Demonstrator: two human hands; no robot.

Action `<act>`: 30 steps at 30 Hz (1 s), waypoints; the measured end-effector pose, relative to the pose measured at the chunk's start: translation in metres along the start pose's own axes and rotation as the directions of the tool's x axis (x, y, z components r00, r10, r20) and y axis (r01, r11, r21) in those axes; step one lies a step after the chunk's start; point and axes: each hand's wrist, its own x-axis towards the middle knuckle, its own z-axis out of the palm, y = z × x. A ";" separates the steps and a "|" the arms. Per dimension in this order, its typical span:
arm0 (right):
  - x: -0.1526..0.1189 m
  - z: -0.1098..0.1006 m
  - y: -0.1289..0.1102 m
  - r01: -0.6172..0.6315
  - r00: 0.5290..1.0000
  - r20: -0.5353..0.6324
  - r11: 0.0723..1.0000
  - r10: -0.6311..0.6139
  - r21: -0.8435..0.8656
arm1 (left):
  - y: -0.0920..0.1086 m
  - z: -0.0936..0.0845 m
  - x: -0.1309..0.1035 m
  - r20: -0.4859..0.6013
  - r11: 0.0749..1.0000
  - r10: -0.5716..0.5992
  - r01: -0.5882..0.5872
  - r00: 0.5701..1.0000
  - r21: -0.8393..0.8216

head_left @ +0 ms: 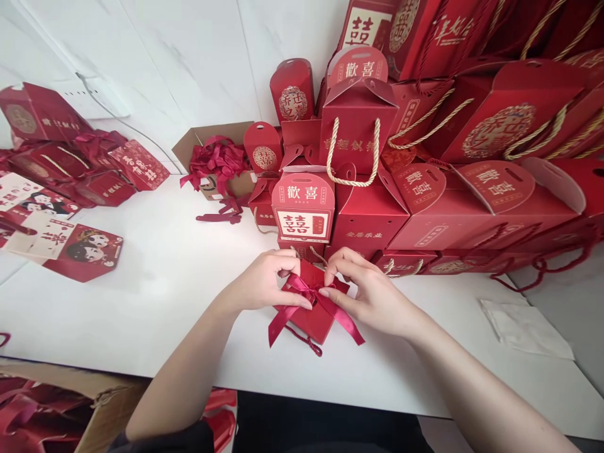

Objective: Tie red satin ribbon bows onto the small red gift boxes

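A small red gift box [317, 324] sits on the white table near its front edge, with a dark red cord handle [306, 340] lying on the near side. Across its top is a crimson satin ribbon [346, 319] tied in a bow, its two tails spreading left and right. My left hand [267, 281] pinches the bow's left side between thumb and fingers. On the other side, my right hand [365, 289] is closed on the right part of the ribbon near the knot. The fingers cover part of the bow's loops.
Stacked red gift boxes [363, 220] rise right behind the hands. A cardboard box of loose ribbons [219, 160] stands at the back. More red boxes [85, 170] lie at the left, and a white cloth or tissue [526, 327] at the right. A carton [111, 409] stands below the front edge.
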 end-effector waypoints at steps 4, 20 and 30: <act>0.001 0.000 -0.001 0.025 0.999 0.024 1.000 -0.025 0.001 | 0.002 0.000 -0.001 -0.035 0.998 0.049 -0.047 0.998 0.049; 0.006 0.001 0.010 -0.083 0.994 0.096 0.928 0.051 0.363 | -0.003 -0.003 -0.001 -0.047 0.996 0.032 -0.028 0.998 0.082; 0.008 -0.001 0.018 -0.068 0.992 0.120 0.923 0.024 0.379 | -0.016 -0.002 0.004 -0.043 0.993 0.055 -0.059 0.998 -0.104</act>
